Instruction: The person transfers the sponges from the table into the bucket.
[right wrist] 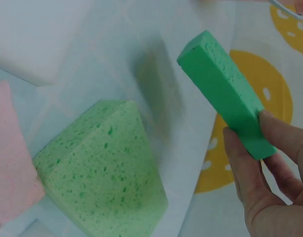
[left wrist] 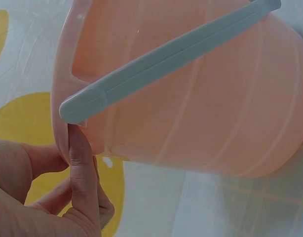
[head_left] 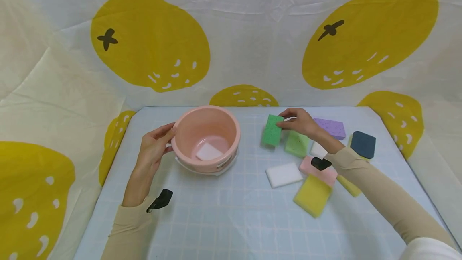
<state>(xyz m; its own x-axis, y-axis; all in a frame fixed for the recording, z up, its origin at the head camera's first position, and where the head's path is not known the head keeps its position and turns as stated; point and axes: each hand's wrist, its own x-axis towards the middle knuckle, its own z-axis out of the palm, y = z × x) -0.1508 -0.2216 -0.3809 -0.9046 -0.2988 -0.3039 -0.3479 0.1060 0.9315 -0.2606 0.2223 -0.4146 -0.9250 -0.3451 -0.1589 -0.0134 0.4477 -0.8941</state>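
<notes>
My left hand pinches the left rim of a pink bucket, thumb on one side of the rim and fingers on the other, as the left wrist view also shows. Inside, a white sponge lies on the bottom. The bucket's pale handle hangs down along its outer wall. A dark green sponge is pinched by one end between thumb and fingers of my right hand. It is held above the table, with its shadow below. A light green sponge lies close under that hand.
Several sponges lie on the right: purple, dark blue and yellow, pink, yellow and a white one. Another white piece is partly behind the right arm. A fruit-patterned cloth rises behind the table.
</notes>
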